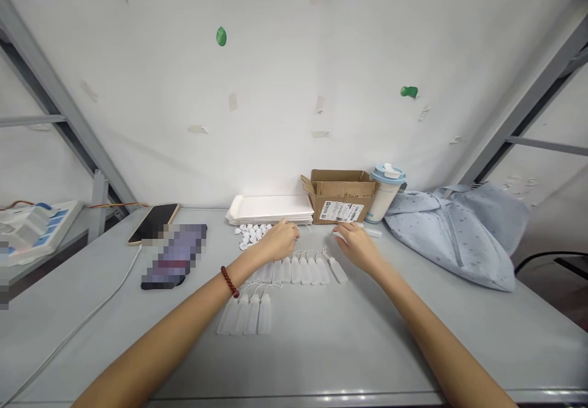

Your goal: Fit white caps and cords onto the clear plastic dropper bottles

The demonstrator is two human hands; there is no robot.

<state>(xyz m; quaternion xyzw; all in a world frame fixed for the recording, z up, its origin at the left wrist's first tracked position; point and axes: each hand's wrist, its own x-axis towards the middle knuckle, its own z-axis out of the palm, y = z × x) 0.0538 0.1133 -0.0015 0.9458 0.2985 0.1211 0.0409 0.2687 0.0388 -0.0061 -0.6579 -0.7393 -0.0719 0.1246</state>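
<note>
My left hand (279, 240), with a red bead bracelet (229, 282) at the wrist, is closed in a pinch above the back row. A thin white cord (305, 228) shows by its fingertips, but what they grip is hidden. My right hand (359, 245) is closed on a small translucent plastic bottle (373, 233) lying sideways, partly covered by the fingers. Between the hands and nearer me lies a row of similar bottles (304, 271) with thin looped cords. Several more bottles (252, 316) lie in front, left of centre. Small white pieces (250, 233) are clustered beside my left hand.
Behind the hands are a stack of white trays or envelopes (271, 208), an open cardboard box (345, 207) and a blue-lidded cup (384, 196). A light blue cloth (450, 236) lies at right. A phone (154, 223), a blurred purple item (177, 258) and a white cable (103, 310) are left.
</note>
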